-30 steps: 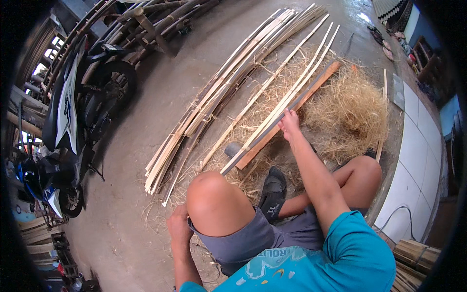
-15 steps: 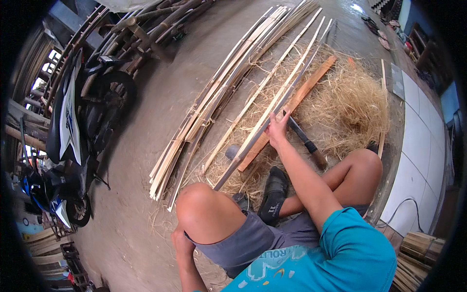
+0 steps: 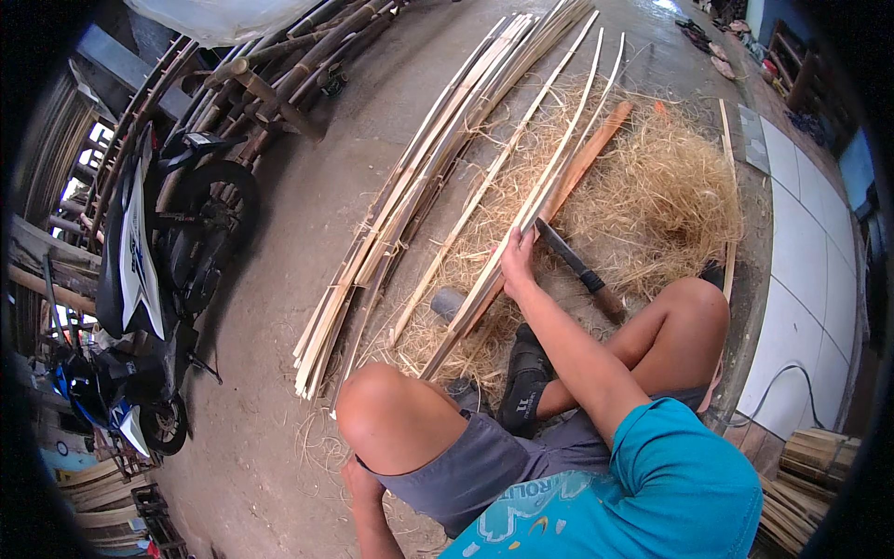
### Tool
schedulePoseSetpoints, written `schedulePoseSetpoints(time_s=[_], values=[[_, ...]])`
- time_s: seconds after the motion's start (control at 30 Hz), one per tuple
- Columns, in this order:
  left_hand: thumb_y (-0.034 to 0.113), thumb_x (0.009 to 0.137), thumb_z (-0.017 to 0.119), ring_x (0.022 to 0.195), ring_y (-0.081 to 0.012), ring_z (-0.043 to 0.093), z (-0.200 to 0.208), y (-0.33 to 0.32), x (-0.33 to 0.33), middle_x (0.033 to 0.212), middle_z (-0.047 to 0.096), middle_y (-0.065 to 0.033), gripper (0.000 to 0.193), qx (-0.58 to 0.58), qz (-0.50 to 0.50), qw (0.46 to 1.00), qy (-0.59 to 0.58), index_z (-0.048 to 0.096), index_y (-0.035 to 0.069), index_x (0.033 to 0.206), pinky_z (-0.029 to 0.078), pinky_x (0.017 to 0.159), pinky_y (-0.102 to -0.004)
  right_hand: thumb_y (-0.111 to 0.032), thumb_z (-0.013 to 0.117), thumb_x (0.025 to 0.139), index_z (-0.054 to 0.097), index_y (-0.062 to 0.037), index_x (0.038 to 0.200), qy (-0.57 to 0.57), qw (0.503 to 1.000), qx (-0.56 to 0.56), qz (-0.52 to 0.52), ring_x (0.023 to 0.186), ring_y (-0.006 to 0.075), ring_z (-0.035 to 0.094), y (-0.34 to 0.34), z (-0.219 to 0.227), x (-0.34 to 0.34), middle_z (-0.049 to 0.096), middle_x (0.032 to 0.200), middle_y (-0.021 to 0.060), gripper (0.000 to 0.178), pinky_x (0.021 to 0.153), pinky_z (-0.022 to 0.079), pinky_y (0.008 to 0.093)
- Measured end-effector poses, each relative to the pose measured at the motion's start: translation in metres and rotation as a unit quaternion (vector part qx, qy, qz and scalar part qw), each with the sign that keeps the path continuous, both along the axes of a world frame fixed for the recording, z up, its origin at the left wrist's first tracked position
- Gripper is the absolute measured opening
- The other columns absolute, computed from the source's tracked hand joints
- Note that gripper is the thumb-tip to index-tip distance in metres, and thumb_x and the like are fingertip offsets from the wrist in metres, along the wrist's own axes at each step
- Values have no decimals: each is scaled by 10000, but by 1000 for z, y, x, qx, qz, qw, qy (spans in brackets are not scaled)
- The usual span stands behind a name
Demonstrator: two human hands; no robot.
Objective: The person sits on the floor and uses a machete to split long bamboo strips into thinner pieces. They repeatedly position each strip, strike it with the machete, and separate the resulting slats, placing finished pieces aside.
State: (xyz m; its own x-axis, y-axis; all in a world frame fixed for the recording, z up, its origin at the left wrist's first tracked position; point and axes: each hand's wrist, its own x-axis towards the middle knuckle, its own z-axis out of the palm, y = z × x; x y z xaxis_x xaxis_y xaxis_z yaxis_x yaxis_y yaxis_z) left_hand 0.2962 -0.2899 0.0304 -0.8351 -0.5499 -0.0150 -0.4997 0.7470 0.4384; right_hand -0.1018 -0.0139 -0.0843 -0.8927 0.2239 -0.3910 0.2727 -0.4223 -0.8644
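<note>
My right hand point(image 3: 518, 265) is closed round long, thin bamboo strips point(image 3: 557, 168), which slant from beside my left knee to the far side. Under them lies a reddish-brown wooden plank point(image 3: 596, 144). Just right of that hand, a knife point(image 3: 561, 248) with a dark blade rests near the plank, its handle toward my right shin. My left hand point(image 3: 359, 480) is low beside my left thigh, its fingers mostly hidden. A single pale strip point(image 3: 494, 177) lies left of the held ones, and a bundle of bamboo strips point(image 3: 410, 186) lies farther left.
A heap of curly bamboo shavings point(image 3: 666, 186) spreads at the right, with more around my feet. A grey cylinder point(image 3: 448, 303) sits among them. A motorbike point(image 3: 140, 242) stands at the left, bamboo poles point(image 3: 279, 74) behind it. White tiles point(image 3: 792, 270) edge the right side.
The held strips have turned from a dark face to a pale one and now show apart at their far ends. My right hand has shifted slightly left and nearer.
</note>
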Motion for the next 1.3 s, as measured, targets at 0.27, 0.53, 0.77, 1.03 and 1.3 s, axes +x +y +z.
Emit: schedulePoseSetpoints(time_s=[0.27,0.53,0.77,1.03,1.3], values=[[404,803,693,882,-397,693,18,17,0,927,717,-202,399,8,10,1000,-18,694,63,1009,531,724,-457,-456,255,1080,-128,-255,1580,-51,992,92,62,995,241,599,1,7,8,354,1552,162,662,877,493,391],[437,867,639,1037,-393,667,-1,5,15,1111,701,-196,491,20,21,998,-56,642,79,1203,516,829,-459,-477,250,1075,215,-218,1498,-72,985,-143,-59,738,201,589,-11,14,17,570,1060,123,497,656,543,391],[372,907,618,1063,-368,666,13,12,3,1136,696,-211,440,57,-2,998,-14,646,43,1198,520,843,-438,-504,286,1064,416,-127,1101,-25,946,-305,-107,745,220,615,-2,-13,6,566,925,103,401,650,567,397],[357,911,624,1068,-351,668,-1,9,16,1151,692,-208,439,30,-19,999,-19,641,36,1210,520,851,-433,-499,298,1064,485,-98,1093,-2,903,-425,-66,859,244,662,3,-10,3,630,938,118,444,752,576,396],[352,908,635,1075,-348,665,-7,12,18,1165,686,-206,445,33,-11,999,-23,635,39,1224,519,859,-435,-519,352,1055,420,-127,1148,-109,956,-259,-85,617,118,442,8,-12,-5,464,810,8,409,537,448,268]])
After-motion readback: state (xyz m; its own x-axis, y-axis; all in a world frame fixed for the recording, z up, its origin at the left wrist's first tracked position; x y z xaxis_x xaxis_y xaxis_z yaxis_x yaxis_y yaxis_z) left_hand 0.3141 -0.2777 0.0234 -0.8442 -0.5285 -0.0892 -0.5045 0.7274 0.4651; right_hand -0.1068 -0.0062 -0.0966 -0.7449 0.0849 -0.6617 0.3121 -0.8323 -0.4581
